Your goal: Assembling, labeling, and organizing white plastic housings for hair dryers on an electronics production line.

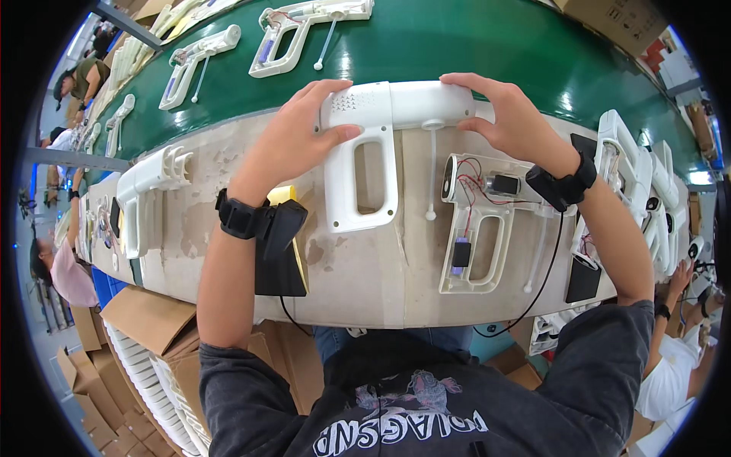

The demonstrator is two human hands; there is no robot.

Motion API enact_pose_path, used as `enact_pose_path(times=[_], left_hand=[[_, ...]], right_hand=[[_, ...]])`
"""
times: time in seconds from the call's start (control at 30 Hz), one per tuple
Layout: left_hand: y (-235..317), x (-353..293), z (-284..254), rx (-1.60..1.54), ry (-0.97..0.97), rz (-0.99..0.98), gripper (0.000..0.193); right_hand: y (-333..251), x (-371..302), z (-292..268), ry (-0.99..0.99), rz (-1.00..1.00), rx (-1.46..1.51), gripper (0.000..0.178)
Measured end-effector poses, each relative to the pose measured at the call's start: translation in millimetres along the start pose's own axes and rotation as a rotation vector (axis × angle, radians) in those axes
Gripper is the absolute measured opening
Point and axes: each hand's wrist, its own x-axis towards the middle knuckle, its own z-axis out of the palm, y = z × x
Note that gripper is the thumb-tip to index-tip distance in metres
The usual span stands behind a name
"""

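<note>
Both my hands hold a white pistol-shaped plastic device (417,105) with a loop handle, resting at the far edge of the worktable. My left hand (293,141) grips its left end, beside a patch of small vents, with the thumb near the top of the handle. At the rounded right end, my right hand (518,118) has its fingers over the top and its thumb on the near side. A thin white rod with a ball tip (432,175) extends from the device toward me. Right of it lies an open half-shell (476,221) with red wires and dark parts inside.
Past the table runs a green conveyor belt (426,42) carrying open device halves (304,34). White shells (148,198) stand at left. More devices (640,183) are piled at right. A black-and-yellow pad (278,266) lies by my left forearm. Cardboard boxes (148,316) sit below left; other people work either side.
</note>
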Motion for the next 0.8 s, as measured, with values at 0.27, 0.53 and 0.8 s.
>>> enact_pose_path(times=[0.27, 0.53, 0.8], left_hand=[[-6.1, 34.6, -16.6, 0.068, -0.255, -0.005, 0.065], [47.3, 21.1, -37.7, -0.052, -0.154, -0.064, 0.082], [167.4, 21.5, -34.1, -0.248, -0.104, 0.272, 0.084]], right_hand=[[30.2, 18.2, -21.0, -0.272, 0.213, 0.134, 0.056], [-4.1, -3.9, -42.7, -0.031, 0.239, 0.893, 0.063], [-86.0, -150.0, -133.5, 0.353, 0.232, 0.797, 0.045]])
